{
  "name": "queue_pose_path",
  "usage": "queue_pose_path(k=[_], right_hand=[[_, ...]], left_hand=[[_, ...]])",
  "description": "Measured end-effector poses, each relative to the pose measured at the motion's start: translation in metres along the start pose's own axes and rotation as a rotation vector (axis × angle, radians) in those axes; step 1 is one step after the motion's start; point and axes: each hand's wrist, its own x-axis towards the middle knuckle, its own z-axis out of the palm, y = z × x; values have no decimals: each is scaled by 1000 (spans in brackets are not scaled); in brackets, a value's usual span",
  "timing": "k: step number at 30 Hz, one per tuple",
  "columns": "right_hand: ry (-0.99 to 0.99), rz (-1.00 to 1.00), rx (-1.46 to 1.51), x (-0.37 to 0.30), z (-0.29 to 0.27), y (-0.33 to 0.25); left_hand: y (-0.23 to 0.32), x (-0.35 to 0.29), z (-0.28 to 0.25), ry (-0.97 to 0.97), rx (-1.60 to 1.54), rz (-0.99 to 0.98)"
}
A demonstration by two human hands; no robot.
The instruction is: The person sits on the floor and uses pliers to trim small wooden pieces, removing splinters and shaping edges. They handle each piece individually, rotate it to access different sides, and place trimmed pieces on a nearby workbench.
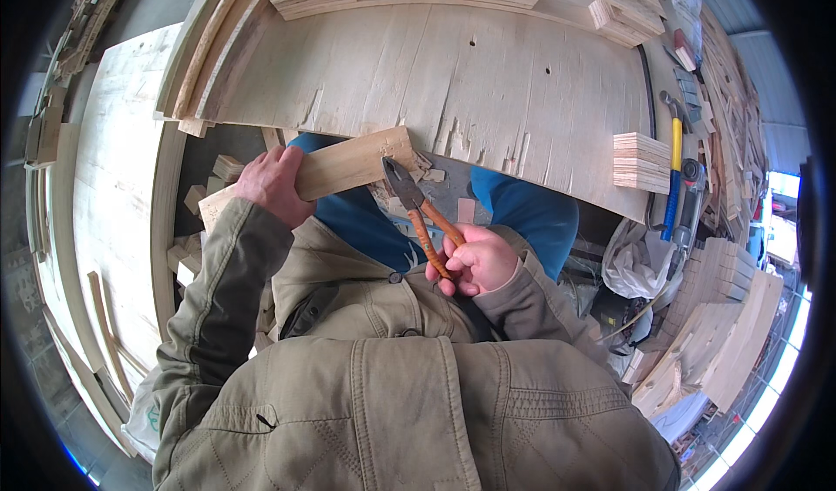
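My left hand [275, 186] is wrapped round a short wooden board [353, 162], which lies tilted across my left thigh, its right end raised near the bench edge. In my right hand [477, 260] is a pair of pliers [418, 212] with orange-brown wrapped handles, spread somewhat apart. The dark head of the pliers is at the board's right end, by its face. From this angle I cannot tell whether the jaws grip anything there.
A plywood bench top [418, 82] with splintered patches lies ahead. Stacked plywood blocks [642, 162] stand at its right edge. Beyond them are a hammer [675, 164] with a yellow and blue handle and a white plastic bag [634, 260]. A large pale panel [122, 169] is at left.
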Motion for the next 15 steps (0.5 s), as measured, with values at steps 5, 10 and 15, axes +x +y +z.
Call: queue_pose_path(k=[5,10,15], right_hand=[[-54,-8,53,1,0,1],[-85,-35,-109,-2,-1,-3],[-179,-39,-190,-8,-11,-8]], left_hand=[[-1,0,0,-23,2,-14],[0,0,0,-39,-2,-34],[3,-3,-6,-81,-43,-31]])
